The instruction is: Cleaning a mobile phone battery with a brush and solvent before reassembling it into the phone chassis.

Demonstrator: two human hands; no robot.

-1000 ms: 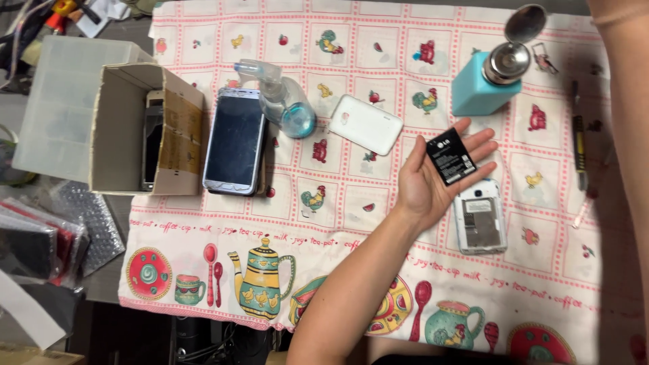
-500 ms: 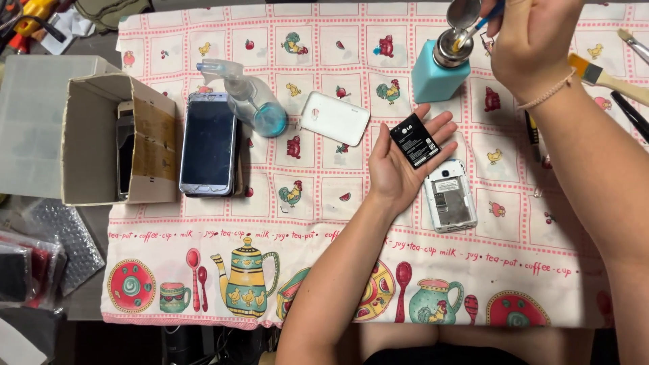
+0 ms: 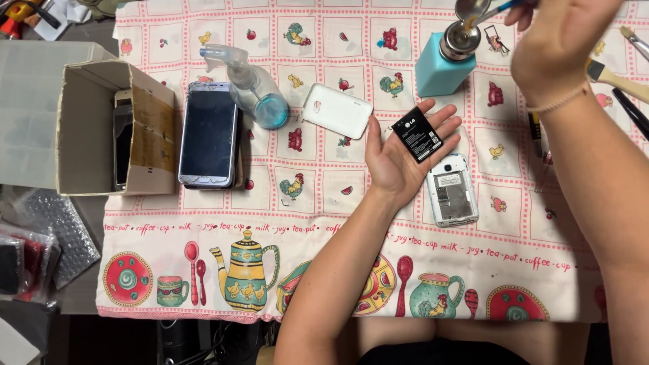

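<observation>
One black battery (image 3: 419,134) lies flat on the open left hand (image 3: 400,157), fingers spread, unchanged from half a second ago, just above the opened white phone (image 3: 451,189) on the worktop. Right hand (image 3: 566,42) has come up to the teal pump bottle (image 3: 443,62), fingers pinched on a thin tool at its metal cap; wetting looks underway.

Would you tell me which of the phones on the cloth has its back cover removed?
The small white phone beside the left hand, lying face down with its battery bay bare. The larger silver phone near the cardboard box lies screen up.
</observation>
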